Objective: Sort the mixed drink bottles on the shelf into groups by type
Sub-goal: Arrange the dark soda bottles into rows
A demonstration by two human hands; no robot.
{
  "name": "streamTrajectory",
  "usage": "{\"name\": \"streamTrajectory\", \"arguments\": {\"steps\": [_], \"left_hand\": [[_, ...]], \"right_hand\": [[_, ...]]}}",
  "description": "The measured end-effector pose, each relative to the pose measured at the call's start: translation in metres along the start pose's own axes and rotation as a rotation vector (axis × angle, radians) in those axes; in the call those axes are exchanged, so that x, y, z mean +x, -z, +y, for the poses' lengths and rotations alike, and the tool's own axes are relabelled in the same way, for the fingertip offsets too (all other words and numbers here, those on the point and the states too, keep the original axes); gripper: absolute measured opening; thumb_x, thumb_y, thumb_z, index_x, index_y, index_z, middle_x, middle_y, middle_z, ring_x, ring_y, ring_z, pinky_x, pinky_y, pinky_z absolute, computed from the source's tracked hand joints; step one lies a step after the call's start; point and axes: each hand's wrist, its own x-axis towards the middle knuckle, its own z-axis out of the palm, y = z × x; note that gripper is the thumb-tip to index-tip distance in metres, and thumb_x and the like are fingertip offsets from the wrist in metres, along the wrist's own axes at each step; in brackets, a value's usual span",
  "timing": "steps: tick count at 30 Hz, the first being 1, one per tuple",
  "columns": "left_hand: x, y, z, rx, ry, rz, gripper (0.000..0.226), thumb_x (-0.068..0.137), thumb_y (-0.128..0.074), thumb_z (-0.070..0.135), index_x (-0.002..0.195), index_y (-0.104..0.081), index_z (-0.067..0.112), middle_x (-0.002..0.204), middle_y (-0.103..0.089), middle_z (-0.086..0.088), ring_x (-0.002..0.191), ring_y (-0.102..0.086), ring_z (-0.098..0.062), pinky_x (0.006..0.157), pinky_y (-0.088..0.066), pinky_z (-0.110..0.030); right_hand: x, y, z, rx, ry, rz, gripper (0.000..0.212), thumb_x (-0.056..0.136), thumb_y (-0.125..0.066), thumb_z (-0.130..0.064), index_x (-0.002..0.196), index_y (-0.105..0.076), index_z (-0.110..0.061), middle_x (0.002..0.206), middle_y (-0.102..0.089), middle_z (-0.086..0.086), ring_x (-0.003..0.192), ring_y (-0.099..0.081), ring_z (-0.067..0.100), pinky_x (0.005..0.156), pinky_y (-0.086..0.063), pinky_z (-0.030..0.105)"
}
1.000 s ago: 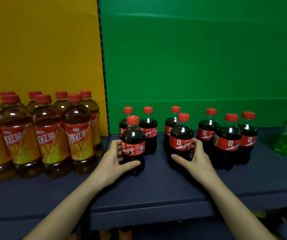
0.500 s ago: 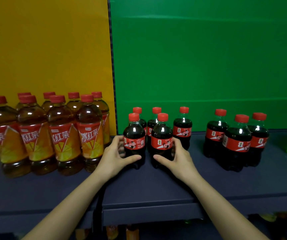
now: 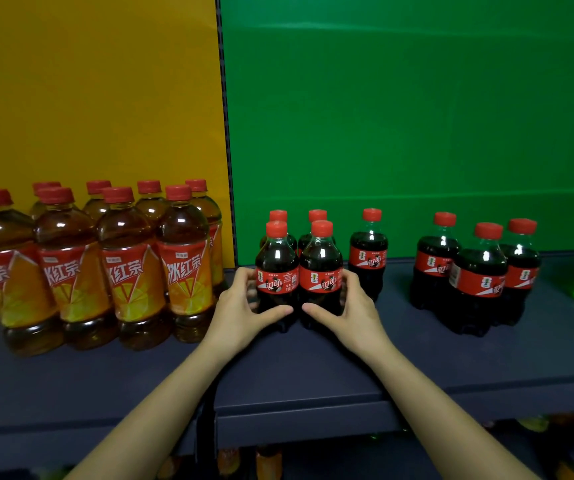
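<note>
Gripping two front cola bottles low, fingers curled round them, the left hand and right hand may tip them against the rear bottles if the push is uneven

Slid the small dark plastic cola bottle with red cap and label, gripped in the right hand, sideways to the matching bottle gripped in the left hand. Closed the earlier gap: now touching side by side between both hands. Brought the thumbs almost tip to tip in front. Left a lone cola bottle exposed just behind the right hand's fingers, and widened the space to the three-bottle cluster beyond that hand.
</note>
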Motion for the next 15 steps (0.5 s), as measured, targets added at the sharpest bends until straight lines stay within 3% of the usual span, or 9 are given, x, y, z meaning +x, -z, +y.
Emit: {"name": "streamTrajectory", "arguments": {"steps": [3, 7, 10, 13, 15], "left_hand": [[-0.002, 0.000, 0.001, 0.042, -0.011, 0.009, 0.066, 0.066, -0.081, 0.028, 0.119, -0.043, 0.016, 0.114, -0.057, 0.008, 0.104, -0.055, -0.001, 0.081, -0.045, -0.007], [-0.006, 0.003, 0.007, 0.211, -0.086, 0.148, 0.078, 0.066, -0.080, 0.038, 0.127, -0.040, 0.012, 0.118, -0.048, 0.004, 0.104, -0.050, -0.009, 0.087, -0.044, -0.023], [-0.010, 0.010, 0.021, 0.257, -0.295, 0.324, 0.048, 0.075, -0.076, 0.027, 0.111, -0.049, 0.009, 0.101, -0.046, 0.002, 0.088, -0.047, -0.011, 0.077, -0.043, -0.023], [-0.019, 0.008, 0.043, 0.271, -0.529, 0.256, 0.011, 0.083, -0.063, 0.014, 0.091, -0.055, 0.012, 0.086, -0.052, 0.003, 0.078, -0.050, -0.010, 0.069, -0.046, -0.027], [-0.027, -0.003, 0.058, 0.292, -0.611, 0.162, 0.002, 0.083, -0.058, 0.010, 0.084, -0.057, 0.011, 0.080, -0.054, 0.003, 0.072, -0.051, -0.010, 0.064, -0.045, -0.027]], "right_hand": [[-0.002, 0.003, -0.002, 0.044, -0.005, -0.031, 0.072, 0.074, -0.074, -0.037, 0.134, -0.038, -0.019, 0.125, -0.051, -0.009, 0.114, -0.048, 0.005, 0.095, -0.038, 0.021], [-0.009, 0.015, 0.001, 0.097, -0.053, 0.053, 0.058, 0.082, -0.064, -0.041, 0.131, -0.046, -0.017, 0.125, -0.054, -0.004, 0.110, -0.052, 0.008, 0.093, -0.041, 0.020], [-0.014, 0.034, 0.009, 0.070, -0.064, 0.223, 0.035, 0.090, -0.057, -0.023, 0.123, -0.049, -0.014, 0.122, -0.057, 0.004, 0.103, -0.053, 0.010, 0.080, -0.039, 0.010], [-0.021, 0.055, 0.019, 0.032, -0.103, 0.317, 0.038, 0.091, -0.052, -0.011, 0.129, -0.045, -0.010, 0.130, -0.051, 0.007, 0.109, -0.048, 0.012, 0.089, -0.037, 0.019], [-0.026, 0.068, 0.027, 0.023, -0.141, 0.349, 0.045, 0.091, -0.051, -0.007, 0.134, -0.039, -0.009, 0.138, -0.044, 0.008, 0.118, -0.046, 0.017, 0.096, -0.034, 0.024]]}}
